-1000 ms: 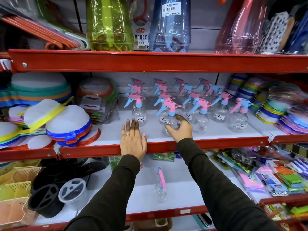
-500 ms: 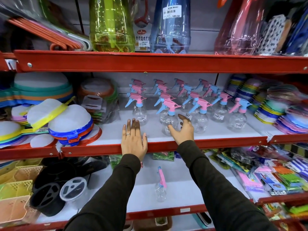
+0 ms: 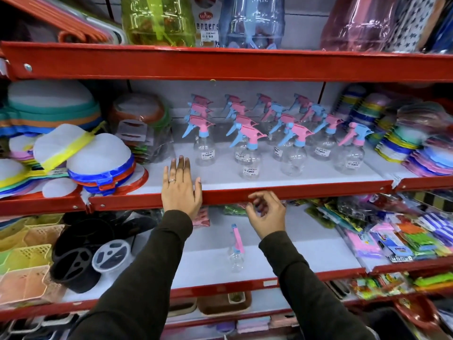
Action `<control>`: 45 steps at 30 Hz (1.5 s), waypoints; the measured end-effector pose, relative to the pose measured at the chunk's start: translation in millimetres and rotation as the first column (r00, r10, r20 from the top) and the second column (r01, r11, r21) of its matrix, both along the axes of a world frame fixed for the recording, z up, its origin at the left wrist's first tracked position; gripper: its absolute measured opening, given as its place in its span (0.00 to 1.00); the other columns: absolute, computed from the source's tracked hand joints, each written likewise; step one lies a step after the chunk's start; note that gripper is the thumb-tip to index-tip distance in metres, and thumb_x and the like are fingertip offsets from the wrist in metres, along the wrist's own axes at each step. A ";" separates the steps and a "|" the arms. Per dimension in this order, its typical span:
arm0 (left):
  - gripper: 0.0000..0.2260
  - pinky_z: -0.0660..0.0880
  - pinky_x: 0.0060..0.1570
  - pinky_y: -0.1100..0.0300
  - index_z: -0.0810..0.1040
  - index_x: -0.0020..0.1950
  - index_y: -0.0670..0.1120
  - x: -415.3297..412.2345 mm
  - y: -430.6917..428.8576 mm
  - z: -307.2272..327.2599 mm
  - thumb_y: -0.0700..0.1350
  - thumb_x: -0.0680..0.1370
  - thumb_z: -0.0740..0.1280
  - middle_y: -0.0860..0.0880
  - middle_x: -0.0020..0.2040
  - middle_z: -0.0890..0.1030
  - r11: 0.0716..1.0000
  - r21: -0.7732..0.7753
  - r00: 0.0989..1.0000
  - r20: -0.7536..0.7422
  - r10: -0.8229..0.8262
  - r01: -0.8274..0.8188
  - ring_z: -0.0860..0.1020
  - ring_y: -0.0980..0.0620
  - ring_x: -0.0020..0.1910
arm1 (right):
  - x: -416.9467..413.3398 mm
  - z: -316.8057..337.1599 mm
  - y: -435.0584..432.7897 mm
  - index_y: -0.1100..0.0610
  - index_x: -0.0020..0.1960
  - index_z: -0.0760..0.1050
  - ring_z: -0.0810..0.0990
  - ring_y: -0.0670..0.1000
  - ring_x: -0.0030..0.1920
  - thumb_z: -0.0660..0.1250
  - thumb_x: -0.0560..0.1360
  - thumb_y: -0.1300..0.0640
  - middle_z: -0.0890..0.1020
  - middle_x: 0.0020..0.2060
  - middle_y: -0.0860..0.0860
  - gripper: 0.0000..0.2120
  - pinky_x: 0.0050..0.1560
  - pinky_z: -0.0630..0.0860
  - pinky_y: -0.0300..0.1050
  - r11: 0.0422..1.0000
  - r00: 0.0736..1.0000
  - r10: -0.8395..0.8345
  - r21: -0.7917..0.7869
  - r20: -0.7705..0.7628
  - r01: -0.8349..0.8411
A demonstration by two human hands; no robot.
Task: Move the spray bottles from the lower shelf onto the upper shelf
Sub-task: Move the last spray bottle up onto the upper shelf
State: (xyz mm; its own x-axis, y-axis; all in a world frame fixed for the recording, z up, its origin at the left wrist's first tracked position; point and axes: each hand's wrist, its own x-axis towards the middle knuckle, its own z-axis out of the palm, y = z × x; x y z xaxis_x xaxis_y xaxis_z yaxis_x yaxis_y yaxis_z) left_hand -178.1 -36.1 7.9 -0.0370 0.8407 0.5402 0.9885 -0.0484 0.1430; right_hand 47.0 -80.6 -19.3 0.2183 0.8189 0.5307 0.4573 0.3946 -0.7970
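Several clear spray bottles with pink and blue triggers stand in rows on the upper shelf (image 3: 306, 190); the nearest one (image 3: 249, 153) is at the front middle. A single clear spray bottle (image 3: 236, 251) with a pink trigger stands alone on the white lower shelf (image 3: 306, 253). My left hand (image 3: 181, 190) lies flat on the upper shelf's red front edge, fingers together, a ring on one finger. My right hand (image 3: 266, 213) hangs just below that edge, fingers loosely curled and apart, holding nothing, above and to the right of the lone bottle.
Stacked white lids with coloured rims (image 3: 98, 165) crowd the upper shelf's left end, stacks of coloured plates (image 3: 416, 148) its right end. Black containers (image 3: 81, 253) and pastel baskets (image 3: 27, 263) sit at lower left, packaged goods (image 3: 404, 236) at lower right. Tall plastic jugs (image 3: 159, 20) stand on the top shelf.
My right hand has let go of the front spray bottle on the upper shelf and dropped below the shelf edge. The left hand has stayed put.
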 end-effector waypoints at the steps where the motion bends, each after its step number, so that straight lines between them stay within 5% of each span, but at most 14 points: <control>1: 0.31 0.46 0.79 0.47 0.57 0.79 0.38 -8.0 -0.4 -0.2 0.55 0.81 0.45 0.39 0.79 0.61 1.000 -0.006 1.000 0.004 0.018 -0.018 0.54 0.42 0.80 | 0.4 -13.7 -3.0 0.53 0.44 0.80 0.77 0.46 0.36 0.70 0.67 0.61 0.77 0.39 0.47 0.07 0.37 0.73 0.36 0.998 1.000 0.003 -0.057 0.008 -0.003; 5: 0.31 0.44 0.79 0.47 0.56 0.80 0.39 -30.1 1.5 -3.2 0.55 0.81 0.45 0.38 0.79 0.61 0.998 -0.031 0.998 -0.012 0.063 -0.064 0.53 0.42 0.81 | 1.5 -66.4 -9.7 0.52 0.52 0.78 0.78 0.52 0.44 0.73 0.69 0.58 0.78 0.47 0.50 0.13 0.45 0.79 0.45 0.925 1.000 0.007 -0.379 0.029 0.005; 9: 0.30 0.44 0.79 0.47 0.56 0.80 0.39 -33.1 5.4 -6.2 0.54 0.82 0.45 0.39 0.79 0.61 0.998 -0.036 0.999 -0.019 0.044 -0.045 0.54 0.41 0.80 | 0.5 -113.5 -7.7 0.53 0.68 0.69 0.76 0.57 0.62 0.76 0.68 0.59 0.73 0.62 0.55 0.31 0.63 0.75 0.46 0.676 0.982 0.111 -0.736 0.155 0.040; 13: 0.29 0.43 0.79 0.48 0.55 0.80 0.40 -33.2 9.0 -6.1 0.54 0.82 0.45 0.40 0.80 0.60 0.998 -0.041 0.998 -0.024 0.051 -0.052 0.53 0.42 0.80 | -8.4 -141.7 -2.8 0.55 0.73 0.64 0.74 0.60 0.67 0.79 0.65 0.57 0.70 0.67 0.57 0.41 0.66 0.71 0.46 0.527 0.964 0.206 -0.849 0.166 0.033; 20: 0.29 0.42 0.79 0.47 0.55 0.80 0.40 -34.2 12.2 -8.5 0.54 0.82 0.46 0.41 0.80 0.58 0.998 -0.027 0.998 -0.034 0.051 -0.052 0.51 0.42 0.81 | -31.3 -166.6 11.1 0.55 0.61 0.75 0.81 0.56 0.51 0.81 0.62 0.56 0.80 0.54 0.55 0.30 0.56 0.79 0.45 0.566 0.991 0.077 -0.823 0.111 0.048; 32: 0.29 0.42 0.78 0.47 0.56 0.80 0.40 -30.0 5.8 -3.2 0.54 0.83 0.45 0.41 0.80 0.59 0.997 -0.032 0.998 -0.031 0.063 -0.064 0.51 0.43 0.81 | -32.5 -132.7 -20.7 0.53 0.64 0.72 0.75 0.52 0.52 0.79 0.65 0.54 0.75 0.53 0.49 0.30 0.60 0.77 0.48 0.708 1.000 0.011 -0.706 0.028 0.012; 38: 0.29 0.45 0.79 0.45 0.56 0.80 0.39 -29.2 3.1 -1.5 0.53 0.83 0.45 0.41 0.80 0.59 0.998 -0.051 0.998 -0.028 0.047 -0.049 0.52 0.42 0.81 | -41.2 -90.8 -47.3 0.53 0.62 0.72 0.75 0.50 0.52 0.79 0.63 0.53 0.75 0.54 0.50 0.31 0.56 0.76 0.43 0.839 0.999 0.034 -0.542 -0.020 -0.039; 42: 0.29 0.46 0.79 0.45 0.56 0.80 0.39 -29.3 2.0 -0.3 0.54 0.82 0.44 0.40 0.80 0.59 0.997 -0.064 0.998 -0.026 0.050 -0.052 0.52 0.42 0.81 | -43.6 -58.6 -51.3 0.52 0.60 0.72 0.75 0.47 0.49 0.80 0.61 0.52 0.74 0.53 0.50 0.31 0.45 0.73 0.26 0.909 0.997 0.079 -0.408 -0.024 -0.082; 45: 0.29 0.45 0.79 0.45 0.56 0.79 0.39 -29.4 1.9 1.6 0.53 0.82 0.45 0.40 0.80 0.59 0.997 -0.061 0.998 -0.022 0.051 -0.053 0.53 0.42 0.81 | -45.3 -30.6 -45.5 0.53 0.61 0.73 0.75 0.48 0.47 0.78 0.60 0.48 0.73 0.51 0.49 0.32 0.42 0.70 0.24 0.953 0.995 0.099 -0.289 0.026 -0.088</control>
